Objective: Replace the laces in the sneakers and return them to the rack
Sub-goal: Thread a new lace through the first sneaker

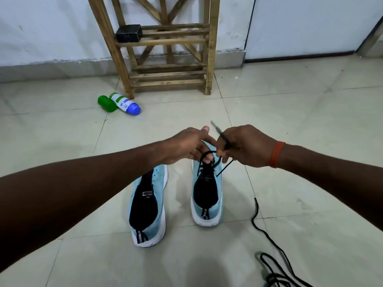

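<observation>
Two light-blue sneakers sit side by side on the tiled floor (290, 121), heels toward the camera, wooden rack (165, 75) against the wall beyond them. Right sneaker (207, 195) partly threaded with a black lace (224, 165); left sneaker (148, 204) shows no lace. Step in hand, as I read it: working the lace up through the eyelets. To do it well: lead with the stiff tip, snug each crossing before the next, keep both ends even, no twists. Left hand (186, 146): fingers curled, hooked into a loop of the lace above the tongue. Right hand (242, 148): closed in a pinch on the lace end, tip poking up. Spare lace (256, 216) lies loose on the floor, right of the shoes
</observation>
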